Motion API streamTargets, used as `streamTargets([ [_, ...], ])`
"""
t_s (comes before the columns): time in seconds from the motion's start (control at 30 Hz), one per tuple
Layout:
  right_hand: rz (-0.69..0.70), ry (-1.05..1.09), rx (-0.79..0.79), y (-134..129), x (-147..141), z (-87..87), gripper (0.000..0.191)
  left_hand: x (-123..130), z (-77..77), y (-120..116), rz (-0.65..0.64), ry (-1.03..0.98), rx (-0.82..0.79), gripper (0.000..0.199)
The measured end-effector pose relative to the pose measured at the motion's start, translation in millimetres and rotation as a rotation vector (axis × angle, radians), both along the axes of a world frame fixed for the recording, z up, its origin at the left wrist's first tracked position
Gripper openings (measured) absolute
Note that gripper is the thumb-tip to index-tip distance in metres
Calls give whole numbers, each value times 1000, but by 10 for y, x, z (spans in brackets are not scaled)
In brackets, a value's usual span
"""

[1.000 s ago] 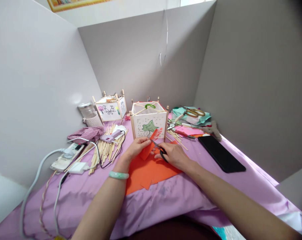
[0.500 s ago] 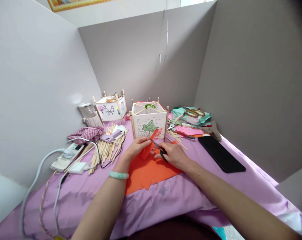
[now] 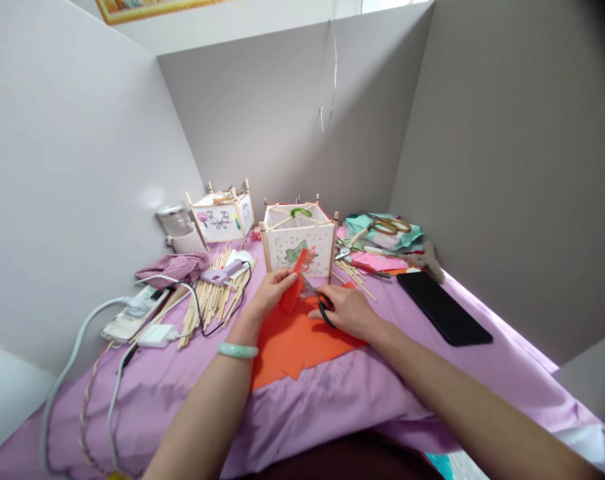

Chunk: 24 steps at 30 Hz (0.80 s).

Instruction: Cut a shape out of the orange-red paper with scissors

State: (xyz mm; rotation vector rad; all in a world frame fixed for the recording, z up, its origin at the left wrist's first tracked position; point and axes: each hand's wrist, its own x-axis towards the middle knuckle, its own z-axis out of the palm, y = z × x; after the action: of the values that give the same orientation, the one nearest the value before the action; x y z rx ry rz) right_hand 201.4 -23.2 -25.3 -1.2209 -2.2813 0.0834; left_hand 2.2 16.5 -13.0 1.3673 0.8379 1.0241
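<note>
Between thumb and fingers, my left hand (image 3: 275, 291) pinches a strip of orange paper (image 3: 292, 295) whose upper part is cut into a thin fringe. My right hand (image 3: 349, 309) grips black-handled scissors (image 3: 325, 312), their blades pointing up and left at the strip's right edge. Below both hands lies a larger orange sheet (image 3: 307, 340) with a small cut piece at its front edge. Just behind the strip stands a stick-framed paper lantern (image 3: 277, 248) with a green leaf drawing, partly covered by the fringe.
A second lantern (image 3: 217, 223), a jar (image 3: 175, 220), wooden sticks (image 3: 212, 300), a glue gun (image 3: 223, 273) and a power strip (image 3: 135, 320) with cables sit left. Pliers (image 3: 367, 268), gold-handled scissors (image 3: 389, 227), coloured paper and a black phone (image 3: 442, 307) lie right. Grey panels surround the table.
The orange strip has tilted more upright and shifted slightly left in my left hand. The scissors' blades have moved a little away from my left fingertips, and their handles have spread.
</note>
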Motion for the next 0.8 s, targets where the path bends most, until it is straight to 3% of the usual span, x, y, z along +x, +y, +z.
streamTargets([
  [0.8,5,6,-13,27,8,-49,36,5,14,-35,-45,-1,-46,37],
])
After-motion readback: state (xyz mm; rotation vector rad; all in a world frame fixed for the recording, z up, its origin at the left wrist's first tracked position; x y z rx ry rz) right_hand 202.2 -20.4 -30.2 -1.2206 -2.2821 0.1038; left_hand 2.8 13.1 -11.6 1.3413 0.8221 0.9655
